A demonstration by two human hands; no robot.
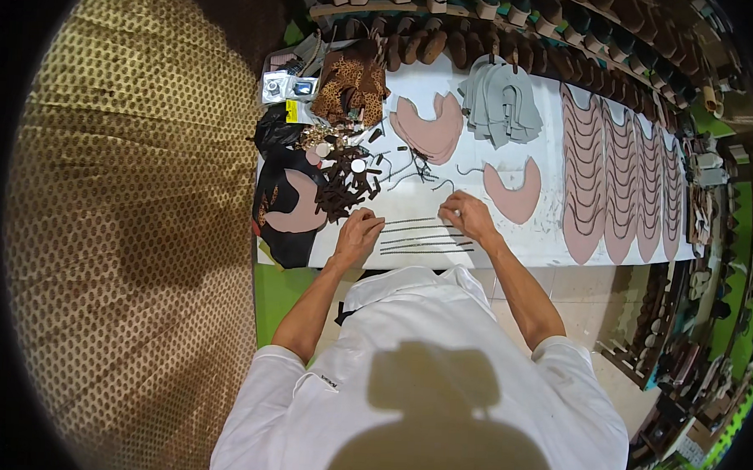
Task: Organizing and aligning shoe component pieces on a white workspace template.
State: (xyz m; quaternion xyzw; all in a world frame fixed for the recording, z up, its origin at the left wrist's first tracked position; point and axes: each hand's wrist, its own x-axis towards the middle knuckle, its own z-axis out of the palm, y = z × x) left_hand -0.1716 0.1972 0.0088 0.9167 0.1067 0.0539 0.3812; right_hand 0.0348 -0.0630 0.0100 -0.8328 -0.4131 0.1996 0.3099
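Observation:
Several thin dark cords lie side by side on the white tabletop before me. The uppermost dark cord (411, 220) runs between my two hands. My left hand (361, 233) has its fingers closed at that cord's left end. At its right end my right hand (468, 216) pinches with thumb and fingertips. Below them rests another dark cord (427, 241), roughly parallel. A few short curled cords (404, 171) are scattered just beyond. Close to my left hand is a heap of small dark brown pieces (342, 186).
Pink curved pieces (513, 190) and stacked grey ones (502, 102) lie farther back. Overlapping rows of pink pieces (583, 219) cover the right side. Leopard-print material (349, 87) sits back left, with black and pink pieces (298, 202) below. Shoes (435, 46) line the back edge.

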